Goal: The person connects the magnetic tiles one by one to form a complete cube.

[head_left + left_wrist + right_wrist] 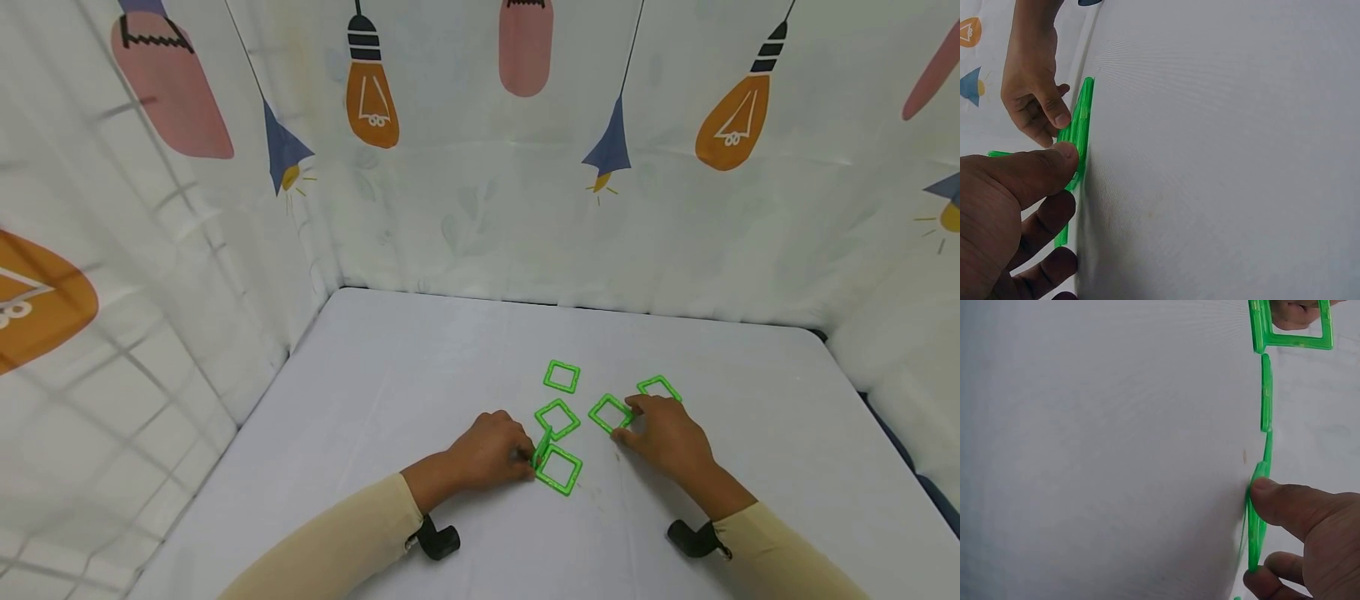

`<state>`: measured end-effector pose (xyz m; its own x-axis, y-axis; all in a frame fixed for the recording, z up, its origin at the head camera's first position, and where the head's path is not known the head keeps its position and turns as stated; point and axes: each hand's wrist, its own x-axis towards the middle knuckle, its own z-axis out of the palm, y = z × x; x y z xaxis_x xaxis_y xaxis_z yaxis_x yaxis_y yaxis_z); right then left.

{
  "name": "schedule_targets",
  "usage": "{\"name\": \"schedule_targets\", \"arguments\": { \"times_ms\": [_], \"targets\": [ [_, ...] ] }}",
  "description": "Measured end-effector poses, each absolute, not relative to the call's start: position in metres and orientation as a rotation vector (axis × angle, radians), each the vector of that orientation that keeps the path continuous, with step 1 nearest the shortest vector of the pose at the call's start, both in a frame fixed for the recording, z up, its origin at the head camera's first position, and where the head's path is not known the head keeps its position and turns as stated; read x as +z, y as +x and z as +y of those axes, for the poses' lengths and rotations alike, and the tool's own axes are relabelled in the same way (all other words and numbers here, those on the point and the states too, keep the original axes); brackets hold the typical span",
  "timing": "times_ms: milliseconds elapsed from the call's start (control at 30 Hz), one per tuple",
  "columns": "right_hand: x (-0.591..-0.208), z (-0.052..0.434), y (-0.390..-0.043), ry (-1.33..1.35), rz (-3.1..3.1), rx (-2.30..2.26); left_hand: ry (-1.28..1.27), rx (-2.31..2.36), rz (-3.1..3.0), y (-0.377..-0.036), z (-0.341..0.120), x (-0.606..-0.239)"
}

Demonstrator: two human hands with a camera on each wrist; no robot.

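Resting on a white table (390, 392), two hands in cream sleeves work among six bright green square frames. The left hand (491, 454) has its fingers curled and pinches a tilted green frame (542, 446), which stands on edge against the near flat frame (559, 469) just right of that hand. The left wrist view shows the thumb (1047, 165) pressing the tilted frame's edge, with the fingers curled below it.

The right hand (667, 437) lies to the right, its thumb and fingers bent round a corner of another flat frame (610, 413). The right wrist view shows its thumb tip (1272, 494) touching that frame's edge, a fingertip just beneath.

Three more frames lie flat nearby: a middle frame (557, 418) between the hands, a far frame (562, 377) beyond it, and a right frame (659, 388) partly hidden behind the right hand.

White curtains (480, 167) printed with orange bulbs, pink shapes and blue lamps surround the table.
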<state>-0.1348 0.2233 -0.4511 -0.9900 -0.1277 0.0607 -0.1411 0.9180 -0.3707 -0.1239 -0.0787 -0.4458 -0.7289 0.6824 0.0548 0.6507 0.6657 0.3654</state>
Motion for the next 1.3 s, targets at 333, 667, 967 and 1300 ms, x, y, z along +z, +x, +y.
{"name": "schedule_targets", "arguments": {
  "times_ms": [333,667,967,1300],
  "targets": [
    [-0.4534,0.2248,-0.1372,0.214,-3.039,0.564,1.096,0.566,2.774,-0.1231,-0.0788,-0.4462],
    [-0.4507,0.2244,-0.1359,0.211,-3.033,0.576,1.08,0.556,2.777,-0.1178,-0.0806,-0.4438],
    [-0.4493,0.2239,-0.1341,0.185,-3.087,0.653,1.096,0.572,2.766,-0.1156,-0.0831,-0.4468],
    [-0.448,0.2228,-0.1316,0.206,-3.029,0.664,1.115,0.614,2.764,-0.1147,-0.0857,-0.4476]
  ]
}}
